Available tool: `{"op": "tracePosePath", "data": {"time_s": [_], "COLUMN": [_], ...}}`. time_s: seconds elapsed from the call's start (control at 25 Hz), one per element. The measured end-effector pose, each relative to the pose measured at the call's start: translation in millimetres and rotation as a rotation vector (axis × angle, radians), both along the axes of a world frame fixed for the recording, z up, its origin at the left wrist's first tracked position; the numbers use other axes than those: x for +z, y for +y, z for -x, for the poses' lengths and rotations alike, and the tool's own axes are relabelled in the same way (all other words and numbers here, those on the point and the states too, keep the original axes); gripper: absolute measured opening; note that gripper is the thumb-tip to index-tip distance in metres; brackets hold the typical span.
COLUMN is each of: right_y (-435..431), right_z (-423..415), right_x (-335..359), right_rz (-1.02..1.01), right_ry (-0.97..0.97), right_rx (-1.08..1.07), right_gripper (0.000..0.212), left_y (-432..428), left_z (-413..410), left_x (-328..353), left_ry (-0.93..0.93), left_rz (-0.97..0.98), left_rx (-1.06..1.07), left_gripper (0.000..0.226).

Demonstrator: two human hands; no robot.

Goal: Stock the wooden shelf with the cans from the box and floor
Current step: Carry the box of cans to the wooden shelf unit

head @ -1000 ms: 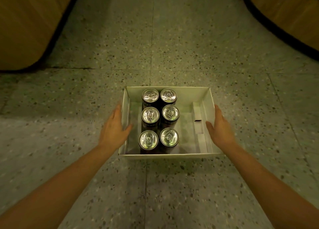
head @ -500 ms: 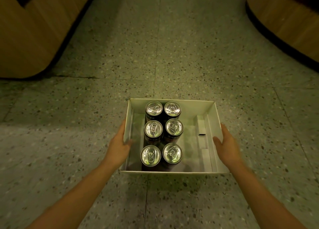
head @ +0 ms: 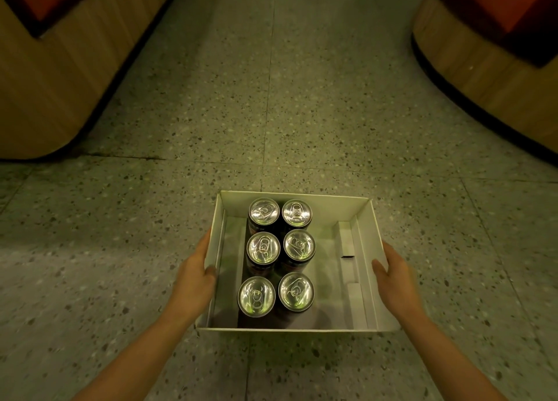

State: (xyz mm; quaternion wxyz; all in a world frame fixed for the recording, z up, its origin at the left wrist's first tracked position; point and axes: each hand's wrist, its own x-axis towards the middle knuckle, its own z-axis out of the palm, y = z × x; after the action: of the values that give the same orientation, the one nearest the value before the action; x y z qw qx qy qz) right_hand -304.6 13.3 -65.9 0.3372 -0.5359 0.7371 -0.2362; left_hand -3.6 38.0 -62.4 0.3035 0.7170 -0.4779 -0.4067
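A shallow white cardboard box is in front of me, low in the view over the speckled floor. Inside it, toward the left, several dark cans with silver tops stand upright in two rows. My left hand grips the box's left wall, with the thumb hooked over the rim to the inside. My right hand presses on the outside of the right wall, thumb at the rim. The right half of the box holds only a folded cardboard insert. I cannot tell whether the box rests on the floor.
A wooden unit with a rounded corner and a red panel stands at the far left. A similar curved wooden unit stands at the far right. A terrazzo floor aisle runs between them.
The box and both hands now sit lower and larger in view, and more of the wooden units shows at the top. Both hands have stayed on the box's sides.
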Motion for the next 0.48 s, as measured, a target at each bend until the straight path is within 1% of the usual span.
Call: {"op": "tracePosePath", "data": {"time_s": [0.08, 0.2, 0.48], "right_y": [-4, -9, -8], "right_z": [-2, -8, -23], "right_x": [28, 106, 361], "right_rz": [0.023, 0.037, 0.030], "right_ry": [-0.003, -0.009, 0.043], "right_rx": [-0.001, 0.001, 0.050], "right_gripper": [0.044, 0.044, 0.041], "left_y": [-5, -8, 4], "left_z": [-2, -8, -25], "left_x": [33, 118, 383], "left_ry": [-0.006, -0.023, -0.122], "left_rz": [0.013, -0.004, -0.021], "left_rx": [-0.013, -0.001, 0.000], "left_gripper": [0.065, 0.065, 0.070]}}
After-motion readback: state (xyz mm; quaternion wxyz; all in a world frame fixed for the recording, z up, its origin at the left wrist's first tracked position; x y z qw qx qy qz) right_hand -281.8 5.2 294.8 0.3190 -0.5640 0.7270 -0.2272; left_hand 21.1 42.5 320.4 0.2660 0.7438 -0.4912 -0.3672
